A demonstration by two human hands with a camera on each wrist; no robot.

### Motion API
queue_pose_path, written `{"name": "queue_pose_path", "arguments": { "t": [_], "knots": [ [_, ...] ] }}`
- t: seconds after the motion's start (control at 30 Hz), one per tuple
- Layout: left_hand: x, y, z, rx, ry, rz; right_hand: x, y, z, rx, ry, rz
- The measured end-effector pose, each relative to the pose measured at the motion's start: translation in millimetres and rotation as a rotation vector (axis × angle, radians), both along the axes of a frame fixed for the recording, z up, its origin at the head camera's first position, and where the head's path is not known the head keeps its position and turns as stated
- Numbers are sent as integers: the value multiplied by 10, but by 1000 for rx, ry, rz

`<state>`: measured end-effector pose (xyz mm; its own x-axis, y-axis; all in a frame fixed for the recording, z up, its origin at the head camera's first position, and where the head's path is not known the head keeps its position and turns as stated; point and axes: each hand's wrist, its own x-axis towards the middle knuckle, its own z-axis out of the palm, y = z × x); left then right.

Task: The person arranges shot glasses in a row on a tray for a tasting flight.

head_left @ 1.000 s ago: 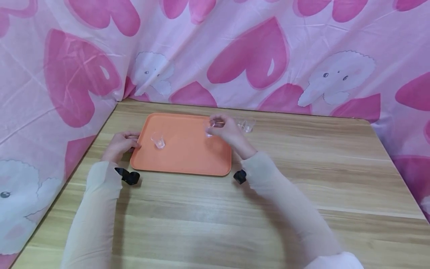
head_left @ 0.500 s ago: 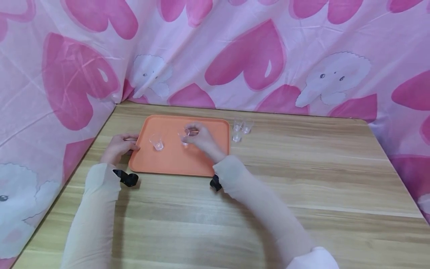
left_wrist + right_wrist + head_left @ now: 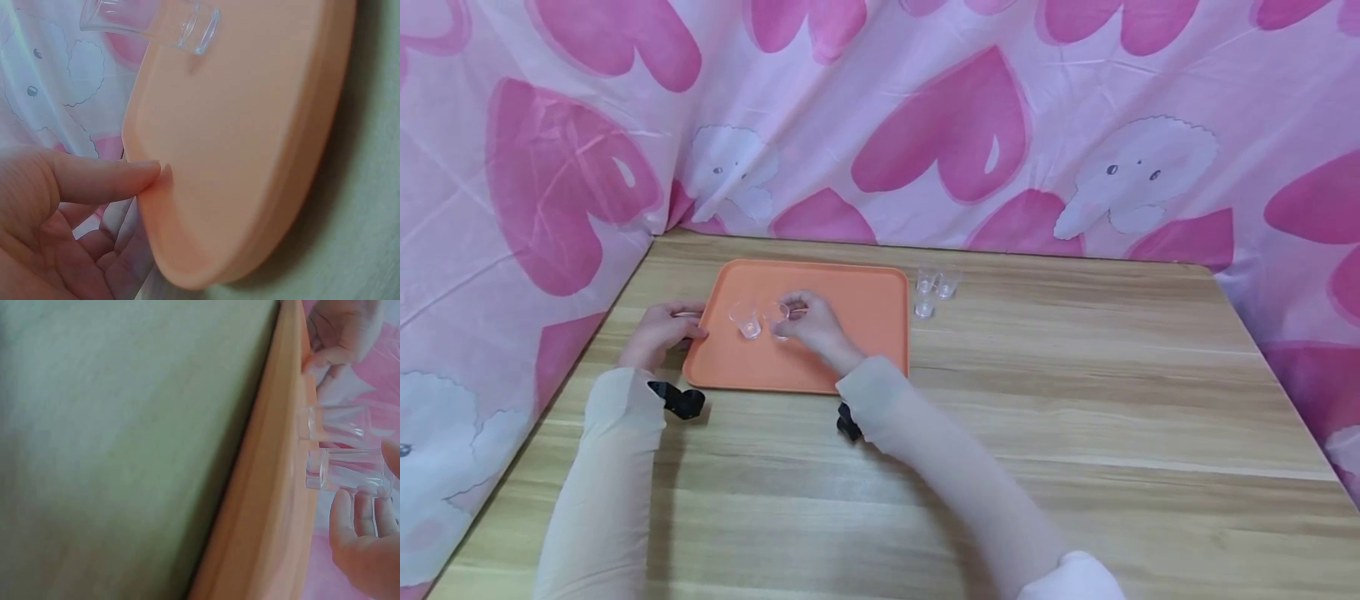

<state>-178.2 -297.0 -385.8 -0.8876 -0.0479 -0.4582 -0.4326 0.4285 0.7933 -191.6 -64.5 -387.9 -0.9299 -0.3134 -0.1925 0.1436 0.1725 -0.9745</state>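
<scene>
My left hand (image 3: 658, 332) grips the left rim of an orange tray (image 3: 868, 321), its thumb on the rim's upper side in the left wrist view. On the tray's left part stands a small clear cup (image 3: 748, 322), upright. Just to the right of it my right hand (image 3: 822, 329) holds a second clear cup (image 3: 350, 470) between thumb and fingers. The held cup's base is at or close to the tray surface; whether it touches I cannot tell. In the right wrist view the two cups are side by side with a narrow gap.
Three more clear cups stand in a cluster on the wooden table (image 3: 1075, 400), beyond the tray's right edge; the nearest cup (image 3: 924, 307) is close to the rim. A pink heart-patterned cloth (image 3: 940, 133) hangs along the table's back and left sides.
My right hand has carried its cup leftward across the tray to beside the standing cup. The left hand keeps its grip on the rim.
</scene>
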Motion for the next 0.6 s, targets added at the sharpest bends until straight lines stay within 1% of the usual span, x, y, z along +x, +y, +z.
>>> {"name": "queue_pose_path", "arguments": {
  "t": [0.13,0.3,0.47,0.6],
  "knots": [
    [-4,-2,7,-8,-13,2,20,-55,-29,10,11,-10],
    [-6,-3,5,-15,-25,7,37,-75,-45,0,-11,-15],
    [-10,-3,3,-9,-17,1,28,-74,-53,-3,-33,-28],
    [-8,-12,1,-2,-17,3,20,-87,-54,11,-35,-23]
  ]
}}
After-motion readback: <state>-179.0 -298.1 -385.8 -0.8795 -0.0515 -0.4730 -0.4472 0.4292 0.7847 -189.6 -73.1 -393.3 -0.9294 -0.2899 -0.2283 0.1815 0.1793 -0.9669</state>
